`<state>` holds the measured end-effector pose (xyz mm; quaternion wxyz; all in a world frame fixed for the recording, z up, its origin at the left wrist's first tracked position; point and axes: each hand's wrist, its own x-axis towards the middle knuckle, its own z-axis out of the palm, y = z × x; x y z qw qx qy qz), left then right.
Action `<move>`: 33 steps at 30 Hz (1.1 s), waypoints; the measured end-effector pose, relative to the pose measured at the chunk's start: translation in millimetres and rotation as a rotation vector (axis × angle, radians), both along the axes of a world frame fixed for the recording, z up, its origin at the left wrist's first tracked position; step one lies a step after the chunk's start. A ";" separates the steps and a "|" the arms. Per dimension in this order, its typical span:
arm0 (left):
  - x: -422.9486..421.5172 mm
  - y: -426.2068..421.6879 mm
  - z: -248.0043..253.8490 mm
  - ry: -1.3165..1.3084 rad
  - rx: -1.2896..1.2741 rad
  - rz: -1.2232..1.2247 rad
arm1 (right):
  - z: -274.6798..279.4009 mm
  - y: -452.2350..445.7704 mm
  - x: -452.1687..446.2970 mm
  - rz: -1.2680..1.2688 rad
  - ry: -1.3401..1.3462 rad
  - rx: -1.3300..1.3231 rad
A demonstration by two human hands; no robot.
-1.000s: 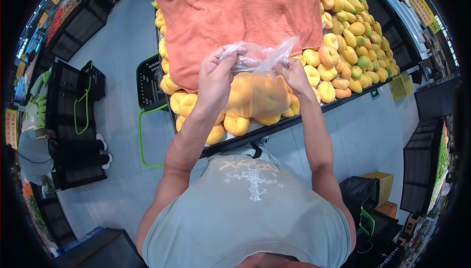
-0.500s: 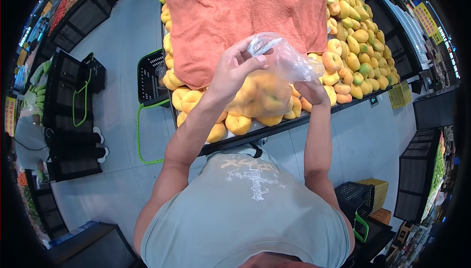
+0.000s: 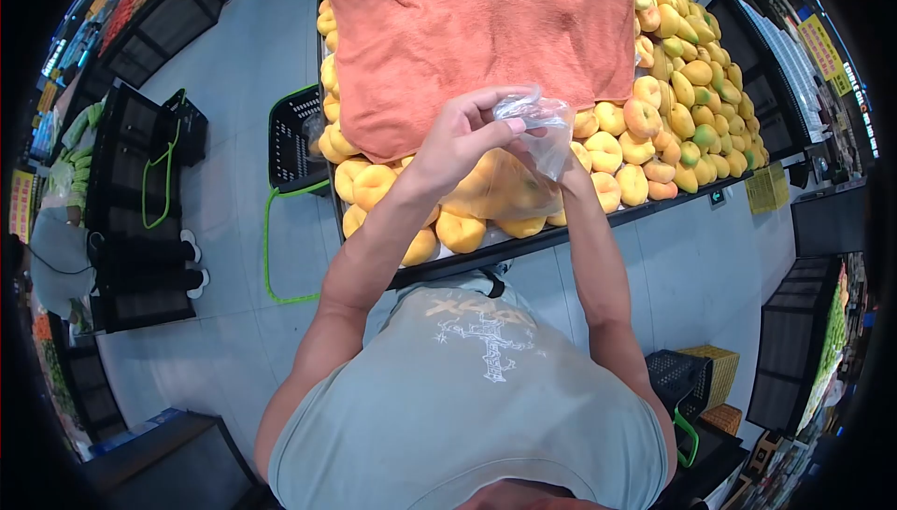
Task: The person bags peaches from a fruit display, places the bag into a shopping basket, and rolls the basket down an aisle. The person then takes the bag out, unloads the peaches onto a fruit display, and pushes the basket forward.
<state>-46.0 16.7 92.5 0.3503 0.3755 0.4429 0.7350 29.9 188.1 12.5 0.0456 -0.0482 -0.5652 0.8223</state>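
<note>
Both arms are stretched out in front, elbows a bit bent, hands close together over the near end of the display stand (image 3: 486, 253). The left hand (image 3: 462, 139) is angled inward, thumb and fingers curled around and pinching the crumpled top of a clear plastic bag (image 3: 551, 139). The right hand (image 3: 573, 172) comes up on the other side, wrist fairly straight, mostly hidden by the plastic, so honestly can't tell if it's closed on anything or just spread. The bag is between the two hands, hanging over the front row of flat yellow peaches (image 3: 460, 230), and I can't tell whether any fruit is in it or just showing through. Counting stuff: one bag, two hands, one big coral-coloured cloth (image 3: 476, 34) draped over the middle of the pile. Two kinds of fruit, way too many of each to count: the peaches around the cloth and the mangoes (image 3: 696, 90) off to the right. I make it three black baskets with green handles: one just left of the stand (image 3: 291, 141), one further left, one lower right. Plus one other person (image 3: 61, 258) over on the left in a grey top.
</note>
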 end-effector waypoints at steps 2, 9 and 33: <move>1.1 -8.0 -0.1 -0.044 0.071 0.084 | 9.7 -3.1 -5.0 -0.002 -0.024 0.006; -14.0 -22.8 -54.6 0.680 -0.312 0.598 | 36.5 -7.2 -2.6 -0.138 0.013 0.499; 34.8 61.4 -74.5 1.082 -0.135 0.623 | -45.1 63.4 45.0 -0.054 0.061 1.644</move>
